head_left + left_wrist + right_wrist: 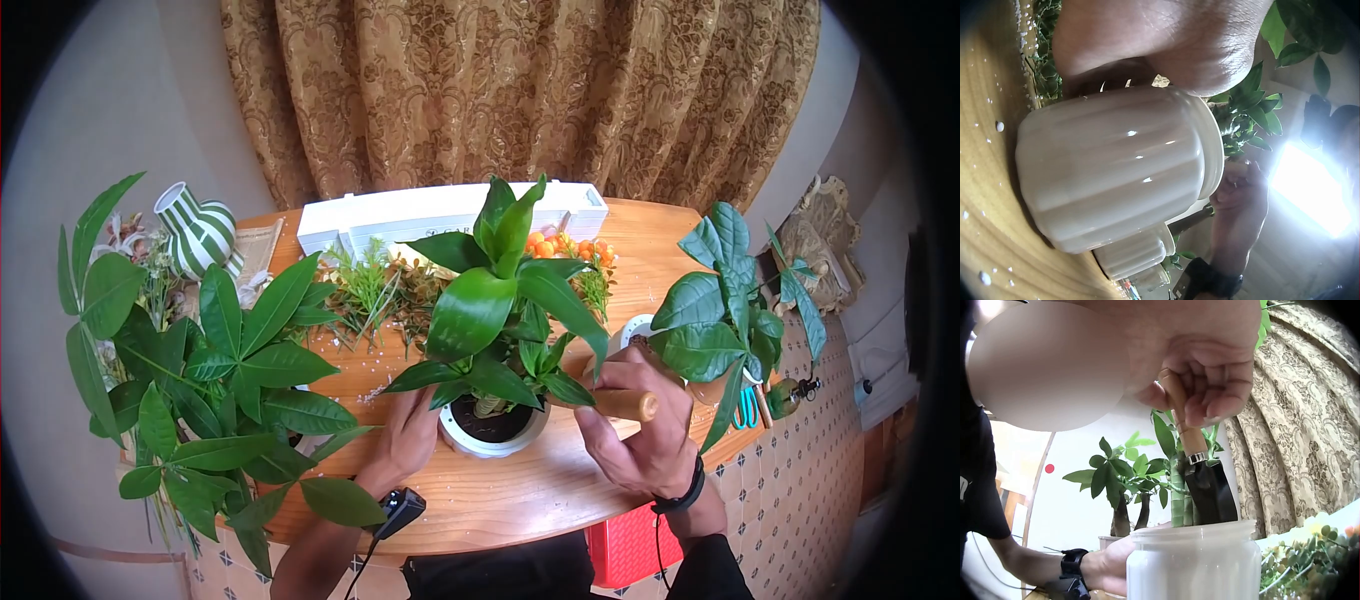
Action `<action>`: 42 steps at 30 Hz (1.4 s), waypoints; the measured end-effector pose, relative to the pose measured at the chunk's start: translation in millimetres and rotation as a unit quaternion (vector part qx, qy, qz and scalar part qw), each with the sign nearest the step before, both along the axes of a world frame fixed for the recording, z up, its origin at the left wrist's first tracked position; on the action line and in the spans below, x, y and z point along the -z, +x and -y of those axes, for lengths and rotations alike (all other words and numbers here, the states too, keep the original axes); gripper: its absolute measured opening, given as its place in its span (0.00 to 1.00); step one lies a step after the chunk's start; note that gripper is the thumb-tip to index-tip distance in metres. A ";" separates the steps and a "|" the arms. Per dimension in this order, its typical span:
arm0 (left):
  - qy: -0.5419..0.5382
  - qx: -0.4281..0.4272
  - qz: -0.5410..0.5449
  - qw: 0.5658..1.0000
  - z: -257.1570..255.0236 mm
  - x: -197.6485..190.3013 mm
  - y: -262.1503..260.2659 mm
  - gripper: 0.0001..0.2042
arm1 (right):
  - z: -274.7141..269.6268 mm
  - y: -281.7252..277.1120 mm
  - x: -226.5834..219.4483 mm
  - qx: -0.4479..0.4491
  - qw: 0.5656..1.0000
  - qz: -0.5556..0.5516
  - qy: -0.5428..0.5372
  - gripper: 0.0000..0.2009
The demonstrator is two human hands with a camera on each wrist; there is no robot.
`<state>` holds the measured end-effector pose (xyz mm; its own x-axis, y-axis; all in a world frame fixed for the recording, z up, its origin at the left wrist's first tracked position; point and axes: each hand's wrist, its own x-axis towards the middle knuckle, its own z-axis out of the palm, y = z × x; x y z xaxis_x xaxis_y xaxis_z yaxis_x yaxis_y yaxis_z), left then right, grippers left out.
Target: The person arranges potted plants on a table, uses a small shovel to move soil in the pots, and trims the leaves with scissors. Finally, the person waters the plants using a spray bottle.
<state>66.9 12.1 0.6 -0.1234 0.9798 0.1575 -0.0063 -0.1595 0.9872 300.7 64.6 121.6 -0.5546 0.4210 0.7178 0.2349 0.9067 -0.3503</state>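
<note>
A leafy green plant with thick stems stands in a white ribbed pot of dark soil near the table's front edge. My left hand holds the pot's left side, its fingers mostly hidden behind the wall in the left wrist view. Over on the right, my right hand grips the wooden handle of a small garden trowel. The black blade points down inside the pot rim, beside the stems. Its tip is hidden by the pot wall.
Large leafy plants crowd the left, by a green-striped vase. Behind stand a white planter box and orange flowers. Another potted plant and blue scissors are right. White granules dot the wooden table.
</note>
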 end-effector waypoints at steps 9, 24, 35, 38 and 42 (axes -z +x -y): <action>0.054 -0.013 -0.032 0.998 -3.0 10.3 -2.0 0.19 | 1.4 9.7 -3.2 -0.009 0.999 0.038 0.035 0.13; 0.008 -0.016 0.003 1.000 0.8 13.1 -1.6 0.18 | 3.7 4.7 -5.4 -0.008 1.000 0.016 0.012 0.11; -0.005 0.001 0.050 0.999 1.2 6.2 0.4 0.21 | 1.4 10.2 5.6 -0.011 0.999 -0.030 0.034 0.13; -0.025 0.005 0.050 0.998 0.6 11.4 -2.5 0.22 | 0.0 10.4 4.8 -0.031 0.999 -0.013 0.024 0.13; -0.009 0.003 0.044 0.999 0.4 12.3 -3.1 0.22 | 1.2 11.2 4.3 -0.033 0.997 -0.030 0.056 0.12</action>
